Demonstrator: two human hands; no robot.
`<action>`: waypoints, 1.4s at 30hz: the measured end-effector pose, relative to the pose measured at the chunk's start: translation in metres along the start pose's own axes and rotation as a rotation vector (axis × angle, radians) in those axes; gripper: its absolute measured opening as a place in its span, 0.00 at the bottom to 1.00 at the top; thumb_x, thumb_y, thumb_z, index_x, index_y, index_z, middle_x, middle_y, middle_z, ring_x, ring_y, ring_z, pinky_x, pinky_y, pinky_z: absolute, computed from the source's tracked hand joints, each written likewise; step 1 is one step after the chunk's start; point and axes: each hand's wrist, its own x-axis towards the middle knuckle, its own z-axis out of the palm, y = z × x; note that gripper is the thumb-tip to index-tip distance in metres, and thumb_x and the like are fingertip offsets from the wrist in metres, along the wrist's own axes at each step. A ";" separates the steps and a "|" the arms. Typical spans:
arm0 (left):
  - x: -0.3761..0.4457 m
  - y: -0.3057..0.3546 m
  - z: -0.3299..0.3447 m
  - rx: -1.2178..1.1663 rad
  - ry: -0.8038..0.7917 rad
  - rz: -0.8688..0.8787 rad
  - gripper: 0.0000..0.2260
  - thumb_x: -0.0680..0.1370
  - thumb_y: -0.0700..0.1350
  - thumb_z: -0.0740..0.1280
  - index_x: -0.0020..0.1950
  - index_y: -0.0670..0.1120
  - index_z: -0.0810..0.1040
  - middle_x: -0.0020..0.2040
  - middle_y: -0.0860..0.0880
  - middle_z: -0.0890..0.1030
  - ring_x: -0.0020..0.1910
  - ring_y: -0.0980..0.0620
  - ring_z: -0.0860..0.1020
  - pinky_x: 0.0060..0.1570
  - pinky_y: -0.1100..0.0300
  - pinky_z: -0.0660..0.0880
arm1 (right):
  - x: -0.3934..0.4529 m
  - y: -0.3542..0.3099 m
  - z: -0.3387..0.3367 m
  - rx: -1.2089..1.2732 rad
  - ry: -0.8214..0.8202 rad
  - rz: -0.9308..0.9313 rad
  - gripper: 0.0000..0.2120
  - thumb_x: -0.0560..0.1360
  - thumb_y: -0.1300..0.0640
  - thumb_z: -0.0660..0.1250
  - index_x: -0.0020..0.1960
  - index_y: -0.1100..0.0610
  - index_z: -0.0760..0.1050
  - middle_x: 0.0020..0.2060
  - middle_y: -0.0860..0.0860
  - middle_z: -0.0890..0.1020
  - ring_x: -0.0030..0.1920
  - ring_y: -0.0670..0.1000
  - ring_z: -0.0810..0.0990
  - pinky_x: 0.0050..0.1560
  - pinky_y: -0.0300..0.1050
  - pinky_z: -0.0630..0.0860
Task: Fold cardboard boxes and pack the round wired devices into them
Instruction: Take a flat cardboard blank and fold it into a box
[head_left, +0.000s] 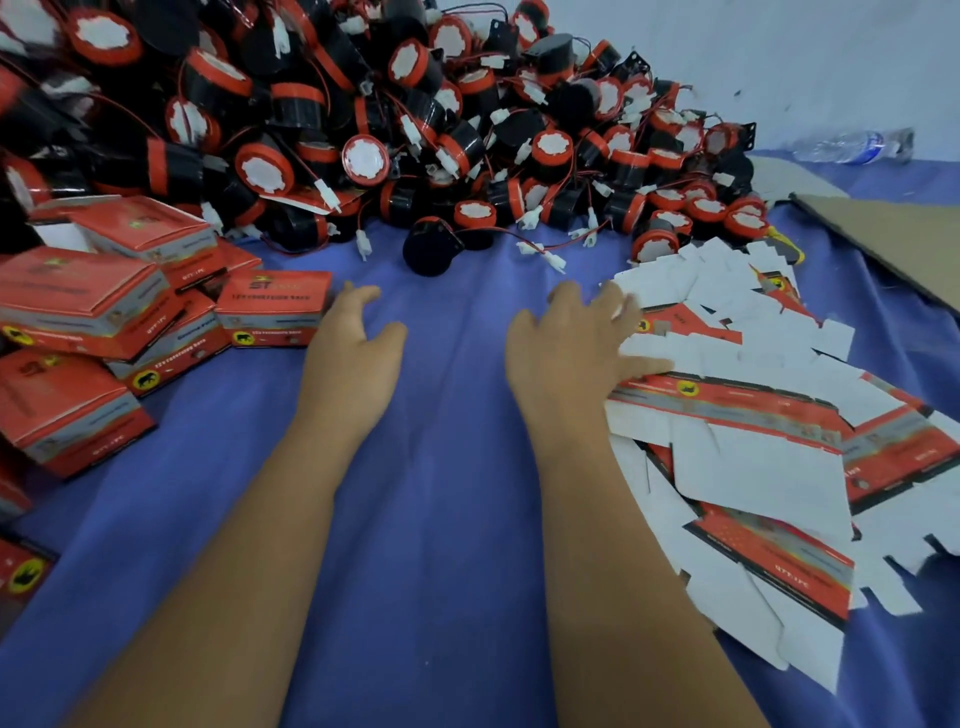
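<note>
Both bare forearms reach forward over the blue cloth (441, 519). The pile of round wired devices (395, 119) lies ahead. The right hand (566, 348), fingers spread, touches the flat unfolded boxes (753, 431). The left hand (353, 353) hovers loosely open and empty beside the folded boxes (104, 312).

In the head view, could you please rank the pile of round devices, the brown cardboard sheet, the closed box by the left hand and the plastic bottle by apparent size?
1. pile of round devices
2. brown cardboard sheet
3. closed box
4. plastic bottle

The sheet is cut off at the frame edge; the bottle lies farthest away, so its rank is unsure.
</note>
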 end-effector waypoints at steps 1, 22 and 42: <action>0.000 0.000 0.000 -0.015 0.012 0.000 0.24 0.81 0.44 0.62 0.77 0.50 0.64 0.80 0.52 0.60 0.73 0.56 0.66 0.59 0.68 0.62 | -0.003 -0.003 0.001 -0.012 -0.034 -0.048 0.15 0.78 0.54 0.59 0.64 0.52 0.72 0.75 0.55 0.59 0.76 0.58 0.53 0.67 0.79 0.49; -0.005 0.000 -0.014 -0.180 0.003 0.098 0.14 0.81 0.38 0.60 0.46 0.56 0.79 0.43 0.56 0.83 0.44 0.64 0.81 0.45 0.70 0.73 | 0.002 0.007 -0.007 -0.065 -0.084 -0.097 0.26 0.75 0.58 0.63 0.71 0.54 0.62 0.61 0.56 0.73 0.63 0.60 0.70 0.65 0.69 0.65; -0.003 0.014 -0.010 -0.666 -0.042 0.064 0.35 0.82 0.45 0.66 0.80 0.58 0.47 0.81 0.54 0.52 0.79 0.55 0.55 0.76 0.50 0.60 | -0.033 -0.037 -0.002 0.812 0.605 -0.457 0.14 0.76 0.65 0.55 0.51 0.62 0.78 0.49 0.49 0.80 0.55 0.45 0.74 0.57 0.62 0.69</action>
